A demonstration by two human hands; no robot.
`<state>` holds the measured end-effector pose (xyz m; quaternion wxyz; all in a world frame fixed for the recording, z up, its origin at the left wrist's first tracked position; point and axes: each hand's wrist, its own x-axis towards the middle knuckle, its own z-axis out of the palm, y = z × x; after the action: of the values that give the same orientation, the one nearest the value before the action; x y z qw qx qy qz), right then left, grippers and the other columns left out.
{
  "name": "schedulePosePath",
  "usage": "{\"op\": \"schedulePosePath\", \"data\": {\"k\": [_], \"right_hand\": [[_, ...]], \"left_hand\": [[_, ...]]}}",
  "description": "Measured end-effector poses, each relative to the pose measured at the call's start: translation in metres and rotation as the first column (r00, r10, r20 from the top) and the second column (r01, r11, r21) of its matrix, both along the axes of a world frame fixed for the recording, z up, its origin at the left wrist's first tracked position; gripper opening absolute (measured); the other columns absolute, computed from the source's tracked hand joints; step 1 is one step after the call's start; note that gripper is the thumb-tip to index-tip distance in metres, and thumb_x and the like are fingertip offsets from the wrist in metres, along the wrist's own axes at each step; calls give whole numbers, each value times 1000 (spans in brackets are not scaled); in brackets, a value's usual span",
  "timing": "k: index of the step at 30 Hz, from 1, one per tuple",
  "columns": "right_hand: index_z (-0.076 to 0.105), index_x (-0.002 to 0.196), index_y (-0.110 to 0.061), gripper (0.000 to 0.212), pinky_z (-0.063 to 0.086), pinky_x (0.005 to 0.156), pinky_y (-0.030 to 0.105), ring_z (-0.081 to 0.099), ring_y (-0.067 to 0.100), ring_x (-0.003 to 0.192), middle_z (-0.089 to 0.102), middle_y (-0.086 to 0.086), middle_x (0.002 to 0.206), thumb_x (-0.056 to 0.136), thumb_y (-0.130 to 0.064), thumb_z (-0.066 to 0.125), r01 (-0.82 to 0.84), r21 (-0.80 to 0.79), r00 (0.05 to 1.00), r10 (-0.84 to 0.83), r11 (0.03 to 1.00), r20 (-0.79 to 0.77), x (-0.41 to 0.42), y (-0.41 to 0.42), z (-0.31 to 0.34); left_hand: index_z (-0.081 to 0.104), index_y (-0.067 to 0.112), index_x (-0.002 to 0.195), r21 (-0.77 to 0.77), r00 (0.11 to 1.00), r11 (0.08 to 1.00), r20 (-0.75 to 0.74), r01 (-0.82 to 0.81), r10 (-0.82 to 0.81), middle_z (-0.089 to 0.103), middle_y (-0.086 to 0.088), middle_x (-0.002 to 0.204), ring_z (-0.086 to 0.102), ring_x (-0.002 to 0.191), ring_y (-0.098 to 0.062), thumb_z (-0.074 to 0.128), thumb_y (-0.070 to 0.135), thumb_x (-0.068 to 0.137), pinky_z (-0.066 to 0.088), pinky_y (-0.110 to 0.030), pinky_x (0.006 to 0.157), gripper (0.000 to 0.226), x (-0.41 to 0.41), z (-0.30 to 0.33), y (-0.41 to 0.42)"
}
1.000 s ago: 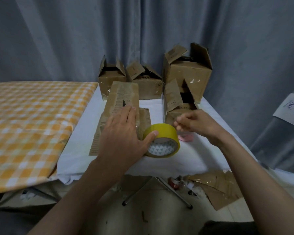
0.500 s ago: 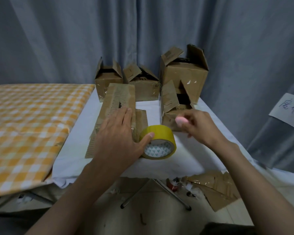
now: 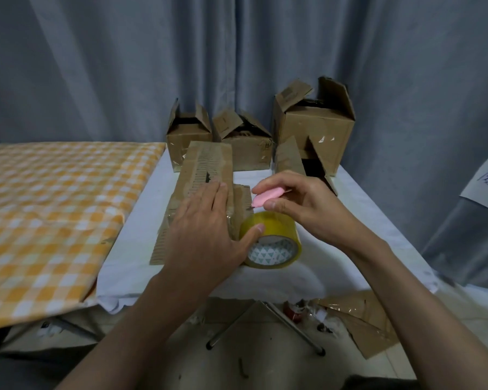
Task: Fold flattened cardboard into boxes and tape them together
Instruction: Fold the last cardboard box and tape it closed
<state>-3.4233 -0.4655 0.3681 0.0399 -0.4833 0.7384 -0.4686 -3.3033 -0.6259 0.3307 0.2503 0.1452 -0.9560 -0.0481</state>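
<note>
A: Where does the flattened brown cardboard sheet (image 3: 206, 175) lie?

B: Flat on the white-covered table (image 3: 350, 220), running away from the person toward the folded brown cardboard boxes (image 3: 313, 130) that stand at the far edge against the grey curtain (image 3: 124, 66).

A: And the left hand (image 3: 206, 235)?

B: It lies palm down on the near part of the sheet, fingers straight and pressing. Its thumb reaches sideways and touches the roll of yellow packing tape (image 3: 273, 243), which rests on the table just beside the sheet.

A: The right hand (image 3: 302, 204)?

B: It hovers above the roll, apart from the table, pinching a small flat pink tool (image 3: 266, 199) between thumb and fingers. What the tool is I cannot tell.

A: Anything else?

B: An orange-and-white checked cloth (image 3: 54, 215) covers the surface to the left, and cardboard scraps (image 3: 361, 319) lie on the floor under the table.
</note>
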Motion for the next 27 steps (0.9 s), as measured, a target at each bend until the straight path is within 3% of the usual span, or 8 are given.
{"op": "schedulePosePath", "data": {"k": [4,18,21,23,27], "right_hand": [[73,101,-10,14,52,94,50,66,19,104,70,2,105,88,-5,72,1,-2,1000,-1,1000,-4,-2,-1,2],[76,94,-11,15,51,89,25,64,10,101,69,0,104,81,-3,78,-1,111,984,21,994,-179,2,-19,2],[76,90,-11,13,46,83,13,62,11,96,67,1,102,80,-3,79,118,102,962,-88,988,-258,0,-26,-2],[76,88,-11,11,44,79,12,60,12,91,65,2,99,80,-4,78,248,66,930,-218,967,-295,-3,-26,-4],[70,80,-18,9,40,60,6,60,2,71,67,-7,79,83,-17,79,402,58,902,-384,914,-195,-11,1,-4]], "left_hand": [[40,9,149,1,1000,1000,-7,-1,1,41,-11,153,37,142,-25,36,77,83,25,-39,117,95,0,0,1],[41,8,148,2,1000,1000,-14,5,-5,42,-11,152,37,142,-25,36,76,84,24,-38,118,93,1,0,2],[41,8,148,5,1000,1000,-17,10,-10,42,-12,152,37,142,-25,37,75,84,24,-38,117,93,1,0,2],[40,8,149,6,1000,1000,-12,7,-7,41,-11,153,36,143,-25,36,75,84,23,-38,118,94,1,0,3],[40,8,149,6,1000,1000,-7,-5,5,40,-10,154,35,144,-24,34,76,82,22,-36,118,96,1,1,2]]}}
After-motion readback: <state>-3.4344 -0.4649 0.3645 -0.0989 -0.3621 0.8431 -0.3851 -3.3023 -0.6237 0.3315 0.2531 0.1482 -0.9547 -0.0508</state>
